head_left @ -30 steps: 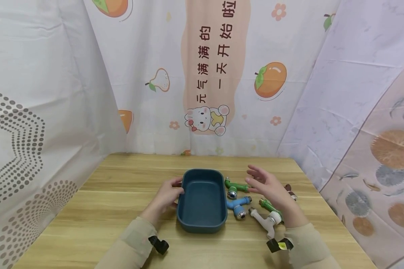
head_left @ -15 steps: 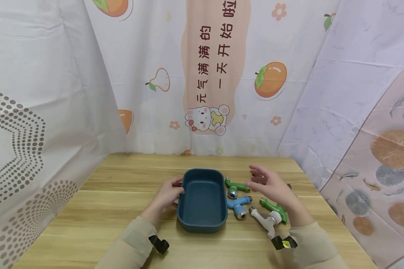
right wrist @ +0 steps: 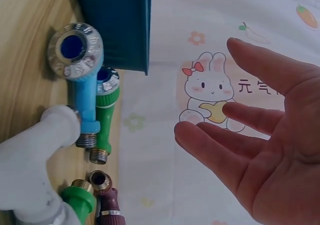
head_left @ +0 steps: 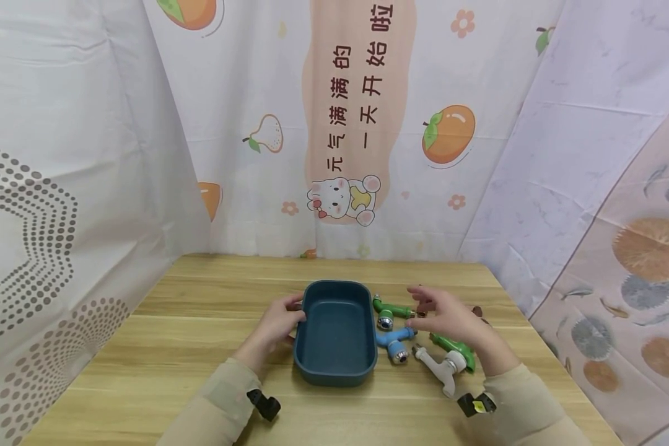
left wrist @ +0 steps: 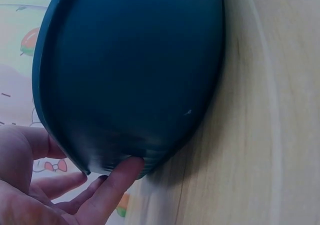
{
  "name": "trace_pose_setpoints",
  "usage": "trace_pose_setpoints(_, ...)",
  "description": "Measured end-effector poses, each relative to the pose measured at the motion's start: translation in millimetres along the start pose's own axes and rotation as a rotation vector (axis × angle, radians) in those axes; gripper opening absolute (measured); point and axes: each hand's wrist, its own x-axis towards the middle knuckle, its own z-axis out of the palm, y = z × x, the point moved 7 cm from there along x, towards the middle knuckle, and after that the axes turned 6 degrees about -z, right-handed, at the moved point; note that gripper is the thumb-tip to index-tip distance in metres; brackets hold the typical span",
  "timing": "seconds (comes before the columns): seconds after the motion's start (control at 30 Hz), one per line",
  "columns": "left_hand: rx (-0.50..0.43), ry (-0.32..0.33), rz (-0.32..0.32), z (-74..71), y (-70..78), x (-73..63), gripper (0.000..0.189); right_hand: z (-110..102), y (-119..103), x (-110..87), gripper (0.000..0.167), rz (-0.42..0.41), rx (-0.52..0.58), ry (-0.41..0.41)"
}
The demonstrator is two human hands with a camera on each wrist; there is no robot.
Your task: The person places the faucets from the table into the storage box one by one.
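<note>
- Lower and slightly closer to the table's near edge than half a second ago, the right hand (head_left: 448,319) has shifted; the left hand (head_left: 277,321) and the tray look unmoved.
- Pale wood grain covers the table (head_left: 201,310), and a white curtain (head_left: 228,93) printed with fruit, writing and a rabbit hangs behind its far edge.
- Midway between the table's left and right edges, the dark teal tray (head_left: 334,337) stands upright, its inner floor visible from wall to wall.
- At the tray's left side, the left hand has its fingers apart, touching the outer wall; how firmly, I cannot tell.
- Toward the table's right edge, taps lie beside the tray: a green tap (head_left: 393,310) farthest back, a blue tap (head_left: 393,337), a white tap (head_left: 440,368) nearest the front, and a second green tap (head_left: 458,351).
- Above them the right hand is spread wide, holding nothing.
- From the right wrist a brown tap (right wrist: 109,205) shows its threaded mouth; from the head, the right hand covers much of it.
- Only the left wrist view catches a small pale mark (left wrist: 188,112) on the tray's outer wall.
</note>
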Motion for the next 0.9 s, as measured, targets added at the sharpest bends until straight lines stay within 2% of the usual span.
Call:
trace_pose_setpoints(0.17,0.011,0.005,0.004,-0.1,0.3,-0.1,0.062,7,3,-0.4,0.071,-0.018,-0.022,-0.038)
trace_pose_setpoints(0.4,0.002,0.003,0.002,1.1,0.1,-0.5,0.063,22,13,-0.5,0.070,0.021,0.003,-0.069)
trace_pose_setpoints(0.67,0.004,0.000,0.006,1.3,0.3,-0.4,0.063,40,21,3.1,0.068,0.016,-0.060,-0.105)
trace_pose_setpoints(0.9,-0.004,-0.023,0.001,0.1,1.0,-0.4,0.062,49,21,2.8,0.065,0.075,-0.044,-0.140)
